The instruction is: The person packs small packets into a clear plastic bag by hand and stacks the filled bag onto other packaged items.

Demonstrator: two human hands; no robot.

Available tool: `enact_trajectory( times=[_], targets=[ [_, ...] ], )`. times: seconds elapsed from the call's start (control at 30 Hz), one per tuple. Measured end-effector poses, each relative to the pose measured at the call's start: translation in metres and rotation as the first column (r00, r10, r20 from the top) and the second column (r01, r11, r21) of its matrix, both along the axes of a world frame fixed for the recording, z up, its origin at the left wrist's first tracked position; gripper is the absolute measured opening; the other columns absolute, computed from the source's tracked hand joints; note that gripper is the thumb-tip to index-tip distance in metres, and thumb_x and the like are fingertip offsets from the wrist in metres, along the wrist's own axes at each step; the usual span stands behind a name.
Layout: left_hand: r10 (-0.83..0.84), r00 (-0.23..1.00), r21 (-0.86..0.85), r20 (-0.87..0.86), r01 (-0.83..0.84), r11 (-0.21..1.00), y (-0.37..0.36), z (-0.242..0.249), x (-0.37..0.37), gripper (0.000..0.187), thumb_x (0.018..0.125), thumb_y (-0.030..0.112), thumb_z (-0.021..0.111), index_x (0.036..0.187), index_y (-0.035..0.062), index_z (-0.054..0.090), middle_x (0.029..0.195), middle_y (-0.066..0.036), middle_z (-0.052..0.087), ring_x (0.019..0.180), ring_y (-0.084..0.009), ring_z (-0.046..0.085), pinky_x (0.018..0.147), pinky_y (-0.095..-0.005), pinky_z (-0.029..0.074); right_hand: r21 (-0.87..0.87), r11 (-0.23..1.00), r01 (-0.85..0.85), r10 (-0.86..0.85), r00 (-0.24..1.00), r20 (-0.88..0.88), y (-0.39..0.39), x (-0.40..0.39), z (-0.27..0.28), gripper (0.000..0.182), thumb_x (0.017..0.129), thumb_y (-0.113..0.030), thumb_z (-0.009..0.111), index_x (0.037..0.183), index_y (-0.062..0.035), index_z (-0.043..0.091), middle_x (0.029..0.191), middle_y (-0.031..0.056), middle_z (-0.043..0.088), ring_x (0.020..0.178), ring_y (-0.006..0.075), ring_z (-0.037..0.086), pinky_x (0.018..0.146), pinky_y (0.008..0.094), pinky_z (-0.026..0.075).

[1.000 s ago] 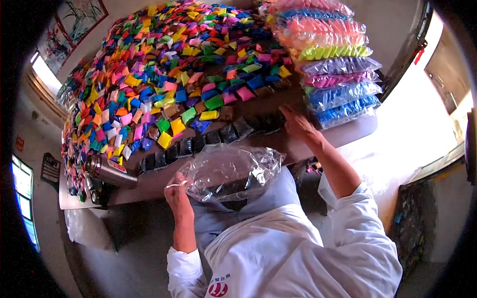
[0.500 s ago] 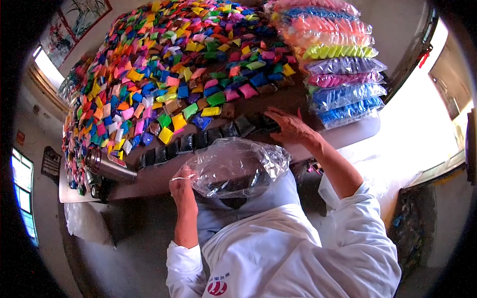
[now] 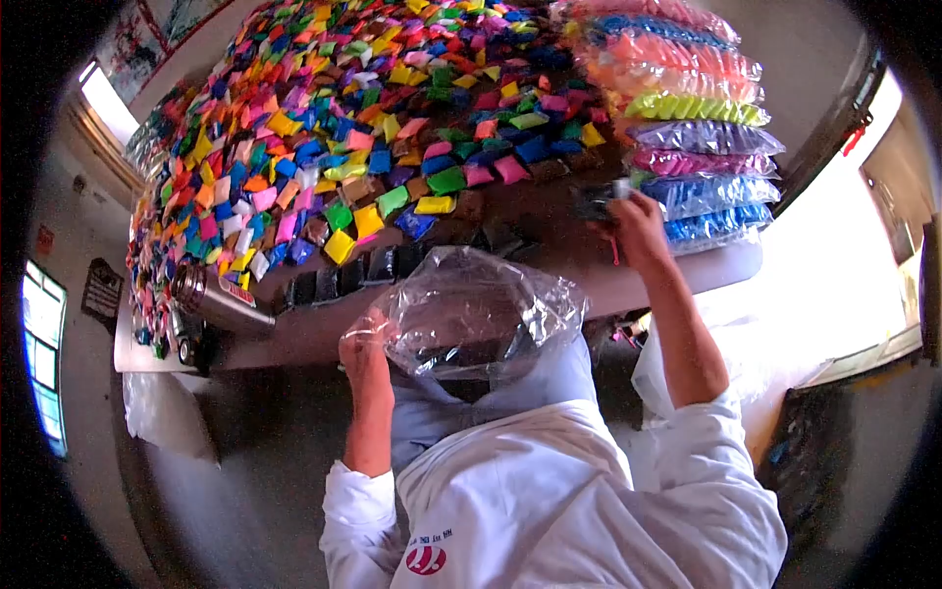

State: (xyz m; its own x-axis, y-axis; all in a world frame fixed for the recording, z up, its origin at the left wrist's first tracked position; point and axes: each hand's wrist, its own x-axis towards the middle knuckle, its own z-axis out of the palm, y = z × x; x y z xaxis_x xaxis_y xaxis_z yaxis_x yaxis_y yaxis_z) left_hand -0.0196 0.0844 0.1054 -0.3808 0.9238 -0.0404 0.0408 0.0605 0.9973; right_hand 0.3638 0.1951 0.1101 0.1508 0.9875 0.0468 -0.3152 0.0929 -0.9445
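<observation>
My left hand (image 3: 367,339) is closed on the edge of a large clear plastic bag (image 3: 481,314), which hangs over my lap with its mouth spread. Dark packets show low inside the bag. Over the table's right part, my right hand (image 3: 638,228) is closed round a small black packet (image 3: 595,202), close to the stacked clear bags. A row of black packets (image 3: 355,273) lies along the table's front edge, partly behind the bag.
A wide heap of small colourful packets (image 3: 324,147) covers much of the table (image 3: 706,267). Filled clear bags (image 3: 702,167) are lined up at the right. A steel flask (image 3: 221,297) lies at the front left, beside a small dark wheeled object (image 3: 188,346).
My right hand has moved right and up from the row's right end and now holds a black packet. The row is shorter at its right end. My left hand keeps holding the bag.
</observation>
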Motion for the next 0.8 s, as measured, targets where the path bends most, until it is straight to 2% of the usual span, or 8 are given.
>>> enact_trajectory(
  times=[0.07,0.13,0.23,0.27,0.37,0.5,0.53,0.8],
  targets=[
    [0.022,1.0,-0.002,0.001,-0.022,1.0,0.003,-0.007,0.001,0.036,0.088,0.033,0.059,0.087,-0.0031,0.064,0.079,-0.006,0.062,0.074,-0.0138,0.057,0.068,-0.0284,0.044,0.111,0.986,-0.121,0.131,0.988,-0.087,-0.054,0.0,0.045,0.039,0.08,-0.017,0.058,0.111,0.006,0.055,0.085,0.008,0.061,0.067,0.0164,0.061,0.057,0.0279,0.054],
    [0.042,0.999,-0.011,0.025,-0.042,0.999,0.003,0.004,0.01,0.038,0.089,0.033,0.057,0.084,-0.0041,0.064,0.078,-0.008,0.064,0.073,-0.0134,0.057,0.067,-0.0286,0.044,0.259,0.95,-0.174,0.182,0.983,-0.006,-0.089,0.002,0.056,0.052,0.069,-0.027,0.062,0.109,0.0058,0.058,0.093,0.0139,0.065,0.077,0.0203,0.065,0.07,0.0339,0.055],
    [-0.059,0.995,0.028,-0.078,0.061,0.998,-0.001,0.016,0.02,0.038,0.089,0.032,0.056,0.082,-0.0041,0.064,0.076,-0.008,0.064,0.071,-0.0131,0.057,0.065,-0.0283,0.043,0.304,0.78,-0.548,0.473,0.833,0.287,-0.14,-0.011,0.065,0.051,0.065,-0.016,0.065,0.11,0.0073,0.058,0.103,0.0166,0.065,0.095,0.0233,0.064,0.085,0.0343,0.05],
    [-0.079,0.993,0.031,-0.088,0.082,0.996,-0.001,0.015,0.021,0.036,0.09,0.03,0.055,0.08,-0.0034,0.063,0.074,-0.006,0.062,0.071,-0.0125,0.057,0.064,-0.028,0.043,0.25,0.837,-0.486,0.428,0.868,0.252,-0.159,-0.044,0.081,0.05,0.065,-0.019,0.071,0.103,0.0109,0.059,0.093,0.0199,0.065,0.083,0.0249,0.065,0.078,0.0334,0.051],
    [-0.091,0.988,0.07,-0.122,0.1,0.993,0.003,0.005,0.021,0.035,0.091,0.029,0.054,0.078,-0.0024,0.062,0.074,-0.006,0.062,0.07,-0.0127,0.057,0.064,-0.0279,0.043,0.185,0.856,-0.483,0.242,0.69,0.682,-0.159,-0.092,0.088,0.041,0.071,-0.005,0.062,0.111,0.0056,0.057,0.082,0.0106,0.066,0.066,0.0163,0.061,0.061,0.0272,0.047],
    [-0.041,0.999,0.05,-0.013,0.041,0.998,0.004,-0.004,0.018,0.037,0.092,0.031,0.053,0.081,-0.0026,0.064,0.075,-0.011,0.064,0.07,-0.0174,0.059,0.067,-0.0314,0.045,0.356,0.879,-0.317,-0.114,0.584,0.804,-0.133,-0.139,0.059,0.036,0.072,-0.013,0.064,0.104,0.0033,0.057,0.073,0.0188,0.062,0.062,0.0305,0.062,0.058,0.0376,0.048],
    [0.075,0.978,0.017,-0.197,-0.073,0.997,0.008,-0.013,0.019,0.04,0.091,0.034,0.053,0.086,-0.0036,0.065,0.076,-0.013,0.065,0.072,-0.0226,0.06,0.07,-0.0343,0.045,0.349,0.891,-0.291,-0.177,0.485,0.856,-0.128,-0.148,0.055,0.033,0.073,-0.017,0.065,0.099,0.0022,0.057,0.071,0.0218,0.061,0.063,0.0361,0.062,0.058,0.0419,0.049],
    [0.102,0.984,0.156,-0.147,-0.078,0.985,0.013,-0.021,0.036,0.043,0.091,0.036,0.05,0.089,-0.0043,0.065,0.08,-0.018,0.064,0.078,-0.0272,0.061,0.075,-0.0383,0.046,0.197,0.909,-0.368,-0.083,0.304,0.949,-0.081,-0.185,0.008,0.028,0.075,-0.028,0.065,0.079,-0.002,0.055,0.066,0.0219,0.059,0.063,0.0422,0.059,0.058,0.0492,0.046]
  ],
)
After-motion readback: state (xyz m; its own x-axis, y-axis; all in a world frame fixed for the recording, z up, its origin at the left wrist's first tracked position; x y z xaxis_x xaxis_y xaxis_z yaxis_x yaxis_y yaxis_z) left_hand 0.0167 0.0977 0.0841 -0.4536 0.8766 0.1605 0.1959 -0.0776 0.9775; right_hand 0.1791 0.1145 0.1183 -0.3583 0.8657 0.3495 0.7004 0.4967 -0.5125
